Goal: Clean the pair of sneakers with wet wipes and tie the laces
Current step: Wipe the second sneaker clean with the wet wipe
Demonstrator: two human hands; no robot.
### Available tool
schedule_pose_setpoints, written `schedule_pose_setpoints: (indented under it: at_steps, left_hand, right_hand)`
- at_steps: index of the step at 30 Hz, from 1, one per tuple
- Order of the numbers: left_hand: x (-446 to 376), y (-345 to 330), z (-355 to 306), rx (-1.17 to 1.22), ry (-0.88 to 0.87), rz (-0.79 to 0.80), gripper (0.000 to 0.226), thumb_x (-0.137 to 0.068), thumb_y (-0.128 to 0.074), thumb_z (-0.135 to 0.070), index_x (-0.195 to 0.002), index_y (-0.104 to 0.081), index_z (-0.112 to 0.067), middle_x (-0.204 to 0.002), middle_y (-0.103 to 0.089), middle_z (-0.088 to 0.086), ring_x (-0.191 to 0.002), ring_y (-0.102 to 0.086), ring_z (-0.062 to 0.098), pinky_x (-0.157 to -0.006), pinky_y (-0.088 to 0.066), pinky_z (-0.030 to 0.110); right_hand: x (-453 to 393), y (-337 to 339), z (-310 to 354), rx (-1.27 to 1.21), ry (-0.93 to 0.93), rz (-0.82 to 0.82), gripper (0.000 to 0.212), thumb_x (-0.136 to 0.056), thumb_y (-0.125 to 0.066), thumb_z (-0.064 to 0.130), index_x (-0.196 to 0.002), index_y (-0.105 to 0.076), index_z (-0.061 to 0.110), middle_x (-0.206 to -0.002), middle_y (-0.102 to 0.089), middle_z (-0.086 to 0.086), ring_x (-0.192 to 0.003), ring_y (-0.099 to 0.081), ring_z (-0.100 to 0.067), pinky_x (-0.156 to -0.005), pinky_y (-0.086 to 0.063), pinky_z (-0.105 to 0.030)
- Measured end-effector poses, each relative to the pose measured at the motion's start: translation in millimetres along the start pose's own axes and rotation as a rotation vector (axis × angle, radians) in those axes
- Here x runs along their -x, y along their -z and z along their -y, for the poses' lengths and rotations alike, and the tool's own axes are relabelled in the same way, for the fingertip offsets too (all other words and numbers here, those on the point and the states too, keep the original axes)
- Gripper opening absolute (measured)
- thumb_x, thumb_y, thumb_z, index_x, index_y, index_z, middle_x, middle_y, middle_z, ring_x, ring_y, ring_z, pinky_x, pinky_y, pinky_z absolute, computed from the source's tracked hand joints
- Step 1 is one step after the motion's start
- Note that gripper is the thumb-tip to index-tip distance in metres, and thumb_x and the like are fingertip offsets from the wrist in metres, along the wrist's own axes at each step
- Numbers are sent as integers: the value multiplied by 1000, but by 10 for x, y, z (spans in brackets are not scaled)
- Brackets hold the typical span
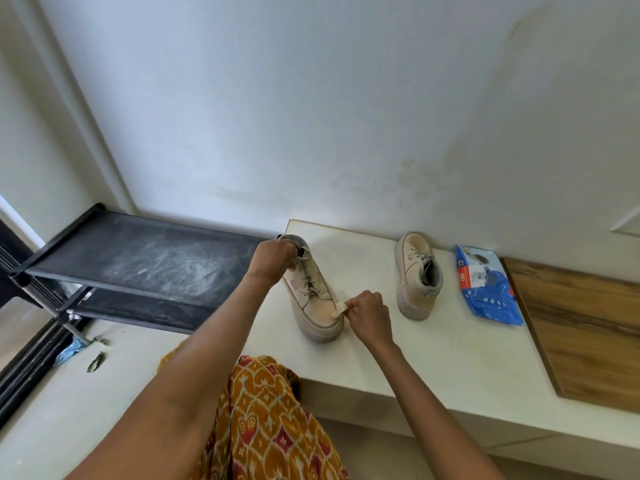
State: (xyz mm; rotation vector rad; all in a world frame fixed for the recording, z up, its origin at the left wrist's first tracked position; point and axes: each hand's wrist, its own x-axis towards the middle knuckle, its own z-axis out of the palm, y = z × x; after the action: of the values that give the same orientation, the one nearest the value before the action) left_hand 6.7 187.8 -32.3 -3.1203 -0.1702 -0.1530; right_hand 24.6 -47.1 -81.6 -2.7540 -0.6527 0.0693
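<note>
The near sneaker (pixel 313 299) stands on the pale worktop (pixel 433 358), its long axis running from the heel at the far left to the toe at the near right, so the toe cap points toward the person. The left hand (pixel 273 258) grips the heel collar, fingers curled over the rim, and steadies the shoe. The right hand (pixel 367 315) pinches a folded wet wipe (pixel 341 308) between thumb and fingertips and presses it against the right side of the toe cap, just above the thick sole. The wiping seems to be on this first shoe; the sole edge and the left flank lie beyond the wipe, so the next strokes will likely run along the shoe's length or need the left hand to turn it.

The second sneaker (pixel 417 275) stands well apart to the right, near the wall, heel toward the person and toe away, laces loose. It is nearer the right hand. Further right lies a blue wet-wipe pack (pixel 491 296), flat on the worktop; whether its flap is open I cannot tell. A wooden board (pixel 581 327) sits at the right edge, and a black shoe rack (pixel 138 265) stands at the left.
</note>
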Motion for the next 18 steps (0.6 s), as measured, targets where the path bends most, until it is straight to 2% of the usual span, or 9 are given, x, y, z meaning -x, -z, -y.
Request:
schedule_pose_setpoints:
  at_steps: [4, 7, 9, 11, 14, 18]
  left_hand:
    - [154, 14, -60, -13, 53, -15, 13, -85, -66, -23, -95, -73, -18, -94, -71, -3, -83, -68, 17, -65, -52, 28]
    - [397, -7, -160, -36, 98, -75, 14, -87, -64, -21, -98, -72, -15, -92, -72, -1, -76, -69, 16, -59, -53, 25]
    - [585, -40, -230, 13, 104, -126, 14, -85, -67, -13, -98, -71, -15, -96, -71, 1, -74, -68, 18, -54, -52, 26]
    - [709, -64, -278, 48, 120, -155, 21, -83, -67, -9, -104, -68, -15, -99, -69, 3, -76, -67, 21, -53, -52, 29]
    - [737, -90, -302, 79, 153, -147, 30, -87, -61, -7, -116, -62, -13, -106, -64, 4, -85, -65, 23, -60, -53, 31]
    - [677, -24, -321, 79, 149, -118, 26, -87, -62, -11, -113, -64, -14, -116, -62, 2, -93, -64, 20, -68, -53, 28]
  right_hand:
    - [150, 72, -98, -127, -101, 70, 19, -91, -51, 21, -100, -66, 15, -105, -67, -8, -101, -57, -28, -68, -42, -32]
    - [19, 188, -139, -291, -269, -29, 16, -93, -47, 21, -98, -60, 12, -100, -67, -11, -97, -60, -32, -67, -41, -32]
    - [-117, 248, -91, -330, -298, -78, 17, -94, -45, 21, -101, -58, 12, -102, -66, -11, -97, -60, -32, -70, -42, -33]
    - [-236, 268, 46, -292, -176, -72, 16, -94, -46, 19, -101, -59, 13, -101, -67, -10, -95, -60, -31, -65, -39, -31]
    - [-307, 223, 354, -187, 65, -22, 17, -89, -51, 17, -102, -62, 16, -101, -67, -6, -92, -61, -27, -64, -39, -29]
    - [-160, 54, 363, 54, 251, -60, 13, -88, -57, 22, -96, -63, 13, -93, -63, -6, -89, -58, -27, -60, -39, -32]
